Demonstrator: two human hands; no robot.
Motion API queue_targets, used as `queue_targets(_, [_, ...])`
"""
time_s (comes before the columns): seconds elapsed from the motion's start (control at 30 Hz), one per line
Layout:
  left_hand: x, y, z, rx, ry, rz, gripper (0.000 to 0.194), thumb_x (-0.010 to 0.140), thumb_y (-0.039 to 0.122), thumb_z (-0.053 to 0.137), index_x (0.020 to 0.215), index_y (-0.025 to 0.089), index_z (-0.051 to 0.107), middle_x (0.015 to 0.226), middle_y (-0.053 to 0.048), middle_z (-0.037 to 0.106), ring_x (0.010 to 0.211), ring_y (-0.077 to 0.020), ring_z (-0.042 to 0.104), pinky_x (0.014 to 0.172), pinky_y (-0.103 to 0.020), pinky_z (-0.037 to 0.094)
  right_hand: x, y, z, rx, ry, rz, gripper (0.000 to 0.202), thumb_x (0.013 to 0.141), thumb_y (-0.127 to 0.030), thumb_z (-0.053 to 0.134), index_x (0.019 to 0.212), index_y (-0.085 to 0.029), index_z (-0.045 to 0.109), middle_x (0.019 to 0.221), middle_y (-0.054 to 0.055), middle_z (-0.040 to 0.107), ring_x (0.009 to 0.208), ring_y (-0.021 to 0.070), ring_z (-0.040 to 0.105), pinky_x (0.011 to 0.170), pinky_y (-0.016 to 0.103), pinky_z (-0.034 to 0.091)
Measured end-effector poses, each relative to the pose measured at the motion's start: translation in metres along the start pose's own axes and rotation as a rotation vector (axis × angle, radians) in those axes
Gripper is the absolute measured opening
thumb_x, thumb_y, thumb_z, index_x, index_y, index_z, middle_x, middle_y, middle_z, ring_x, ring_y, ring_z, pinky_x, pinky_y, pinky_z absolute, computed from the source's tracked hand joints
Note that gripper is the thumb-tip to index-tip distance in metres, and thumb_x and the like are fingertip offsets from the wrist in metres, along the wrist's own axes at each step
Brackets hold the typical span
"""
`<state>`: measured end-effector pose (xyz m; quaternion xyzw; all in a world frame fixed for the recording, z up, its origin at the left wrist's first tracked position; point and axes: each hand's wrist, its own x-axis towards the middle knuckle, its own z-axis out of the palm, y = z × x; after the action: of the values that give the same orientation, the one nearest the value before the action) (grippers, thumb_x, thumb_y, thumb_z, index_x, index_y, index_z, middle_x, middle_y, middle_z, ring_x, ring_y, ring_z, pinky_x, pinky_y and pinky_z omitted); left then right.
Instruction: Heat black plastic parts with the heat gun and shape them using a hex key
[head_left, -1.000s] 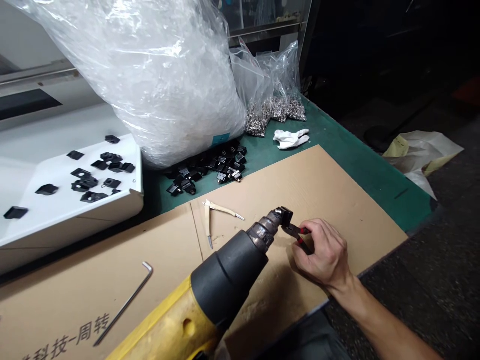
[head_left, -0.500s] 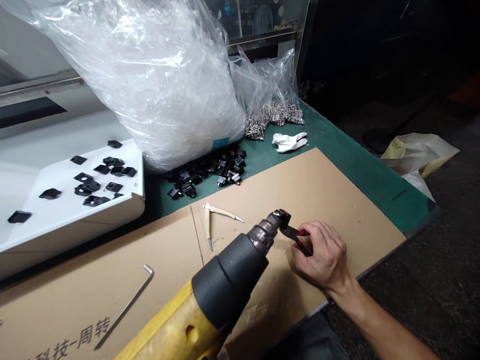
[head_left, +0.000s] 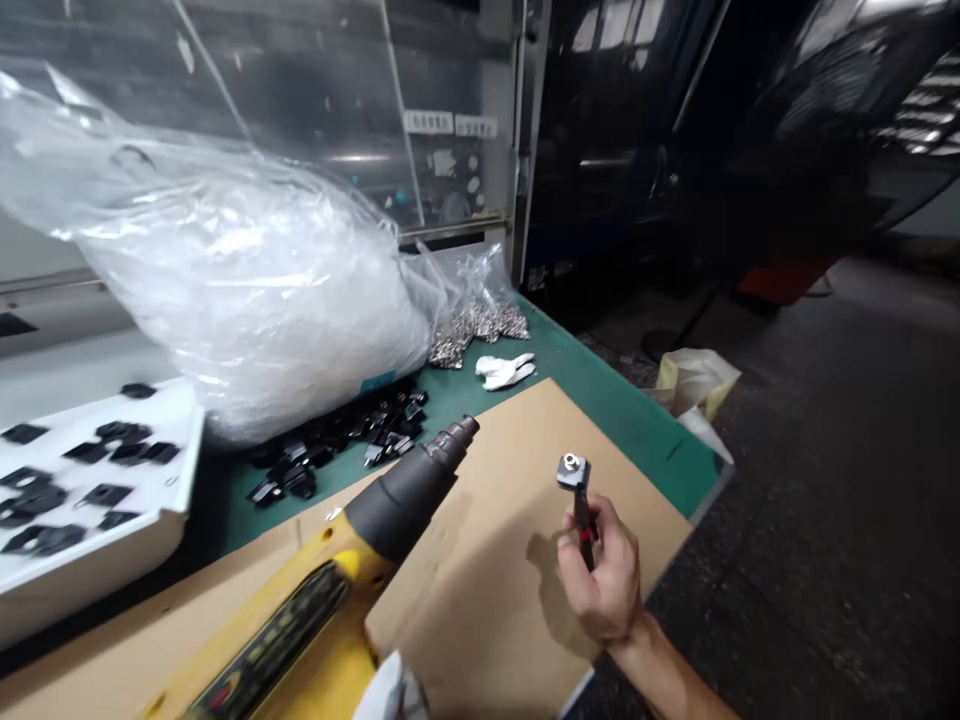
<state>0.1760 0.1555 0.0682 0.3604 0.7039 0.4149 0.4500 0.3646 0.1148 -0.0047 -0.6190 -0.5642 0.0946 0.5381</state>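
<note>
My right hand (head_left: 604, 575) is closed around pliers (head_left: 583, 520) with red on the handles. Their jaws grip a small black block (head_left: 573, 473), its top face turned up and a shiny metal ring-like insert showing in it. To the left, a yellow heat gun (head_left: 300, 610) with a dark stepped nozzle slants up across the cardboard; a clear gap separates the nozzle tip from the block. At the bottom edge, my left hand (head_left: 391, 690) in a white glove shows only in part, at the heat gun's underside, wrapped on its handle.
Loose black blocks (head_left: 300, 465) lie beside a big clear plastic bag (head_left: 285, 290). More blocks sit in a white tray (head_left: 176, 535) at left. Bags of small metal parts (head_left: 480, 325) and a crumpled white glove-like cloth (head_left: 506, 371) rest behind the cardboard (head_left: 487, 600) on the green tabletop (head_left: 622, 405).
The nozzle was right at the black block; now they are apart. My right hand has turned the pliers upward, showing the insert. The view has swung right and up, and the heat gun hides the bench tools.
</note>
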Motion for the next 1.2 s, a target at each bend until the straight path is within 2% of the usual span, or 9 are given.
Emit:
queue_targets(0.13, [-0.025, -0.004, 0.034, -0.108, -0.15, -0.056, 0.045, 0.071, 0.064, 0.076, 0.071, 0.021, 0.064, 0.049, -0.002, 0.063, 0.042, -0.0241, 0.06, 0.039, -0.036, 0.05, 0.013, 0.0, -0.043, 0.06, 0.005, 0.029, 0.012, 0.085, -0.019, 0.055, 0.096, -0.023, 0.055, 0.08, -0.001, 0.057, 0.067, 0.017, 0.056, 0.062, 0.029, 0.05])
queue_targets(0.23, [-0.022, -0.005, 0.077, -0.272, -0.337, -0.151, 0.045, 0.073, 0.059, 0.079, 0.079, 0.018, 0.061, 0.054, 0.0, 0.062, 0.043, -0.0173, 0.058, 0.042, -0.029, 0.048, 0.01, 0.002, -0.071, 0.101, -0.031, 0.053, 0.01, 0.084, -0.019, 0.057, 0.093, -0.023, 0.057, 0.08, 0.0, 0.058, 0.066, 0.0167, 0.055, 0.062, 0.029, 0.049])
queue_targets(0.43, [-0.003, -0.007, 0.153, -0.406, -0.455, -0.162, 0.042, 0.073, 0.047, 0.082, 0.086, 0.02, 0.054, 0.063, 0.001, 0.062, 0.046, -0.0138, 0.057, 0.044, -0.026, 0.048, -0.018, 0.005, -0.083, 0.207, -0.074, 0.105, 0.017, 0.085, -0.017, 0.058, 0.101, -0.023, 0.059, 0.082, 0.002, 0.062, 0.067, 0.0178, 0.06, 0.062, 0.029, 0.051])
queue_targets(0.57, [0.0, -0.018, 0.168, -0.381, -0.448, -0.168, 0.038, 0.076, 0.047, 0.079, 0.082, 0.021, 0.052, 0.06, 0.001, 0.06, 0.045, -0.0141, 0.056, 0.043, -0.026, 0.046, -0.031, 0.002, -0.073, 0.295, -0.14, 0.142, 0.012, 0.086, -0.022, 0.059, 0.098, -0.024, 0.059, 0.08, 0.001, 0.06, 0.066, 0.018, 0.058, 0.06, 0.028, 0.051])
queue_targets(0.77, [0.009, -0.026, 0.163, -0.283, -0.467, -0.081, 0.03, 0.085, 0.045, 0.07, 0.082, 0.02, 0.055, 0.066, -0.004, 0.065, 0.054, -0.0174, 0.061, 0.051, -0.028, 0.048, -0.033, -0.009, -0.052, 0.343, -0.193, 0.138, 0.007, 0.087, -0.024, 0.059, 0.093, -0.024, 0.059, 0.08, 0.002, 0.059, 0.071, 0.0193, 0.06, 0.063, 0.028, 0.054])
queue_targets(0.87, [0.01, -0.029, 0.144, -0.182, -0.466, 0.015, 0.022, 0.084, 0.037, 0.07, 0.087, 0.016, 0.062, 0.075, -0.01, 0.07, 0.065, -0.0211, 0.065, 0.058, -0.029, 0.048, -0.032, -0.018, -0.043, 0.357, -0.214, 0.124, 0.006, 0.089, -0.024, 0.059, 0.094, -0.025, 0.061, 0.079, 0.002, 0.061, 0.069, 0.0185, 0.062, 0.063, 0.027, 0.057])
queue_targets(0.97, [0.001, -0.04, 0.097, -0.067, -0.481, 0.129, 0.021, 0.084, 0.031, 0.069, 0.096, 0.013, 0.07, 0.078, -0.011, 0.074, 0.069, -0.0225, 0.067, 0.065, -0.031, 0.05, -0.041, -0.02, -0.04, 0.396, -0.265, 0.153, 0.01, 0.09, -0.023, 0.061, 0.099, -0.025, 0.066, 0.082, 0.004, 0.066, 0.073, 0.0197, 0.067, 0.066, 0.028, 0.06])
queue_targets(1.1, [-0.022, -0.062, -0.006, 0.167, -0.384, 0.25, 0.033, 0.087, 0.035, 0.068, 0.116, 0.02, 0.072, 0.099, -0.01, 0.077, 0.09, -0.0272, 0.071, 0.088, -0.039, 0.053, -0.069, 0.004, -0.027, 0.439, -0.358, 0.346, 0.019, 0.082, -0.023, 0.075, 0.099, -0.024, 0.069, 0.087, 0.006, 0.069, 0.08, 0.0225, 0.07, 0.073, 0.028, 0.062])
queue_targets(1.2, [-0.038, -0.073, -0.094, 0.692, -0.161, 0.445, 0.025, 0.096, 0.027, 0.054, 0.115, 0.02, 0.07, 0.107, -0.012, 0.074, 0.1, -0.0297, 0.068, 0.097, -0.047, 0.052, -0.094, 0.023, 0.0, 0.527, -0.465, 0.441, 0.021, 0.079, -0.026, 0.079, 0.097, -0.023, 0.068, 0.089, 0.005, 0.069, 0.08, 0.0217, 0.07, 0.073, 0.026, 0.062])
